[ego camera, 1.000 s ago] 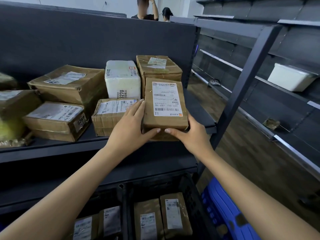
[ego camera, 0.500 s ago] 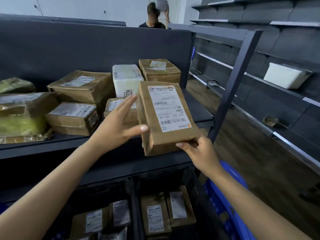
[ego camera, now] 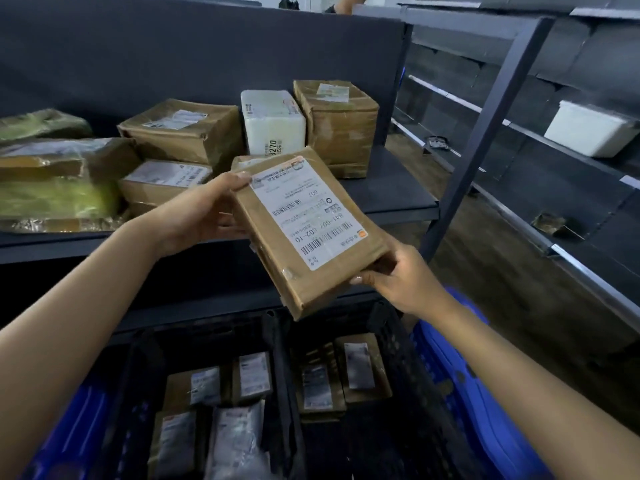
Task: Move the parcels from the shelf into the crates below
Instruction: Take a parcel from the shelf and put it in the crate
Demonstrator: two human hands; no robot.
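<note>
Both hands on one brown parcel, held tilted in the air in front of the shelf, above the black crates. Left hand clasped on its upper left edge, fingertips curled over the top corner; right hand gripping the lower right edge from beneath, thumb along the side. White shipping label facing up, slanted. Behind, on the shelf: several taped brown boxes, a white parcel, a greenish wrapped package at far left. Below, two crates side by side, each already holding labelled parcels. Blue crate just right of them.
</note>
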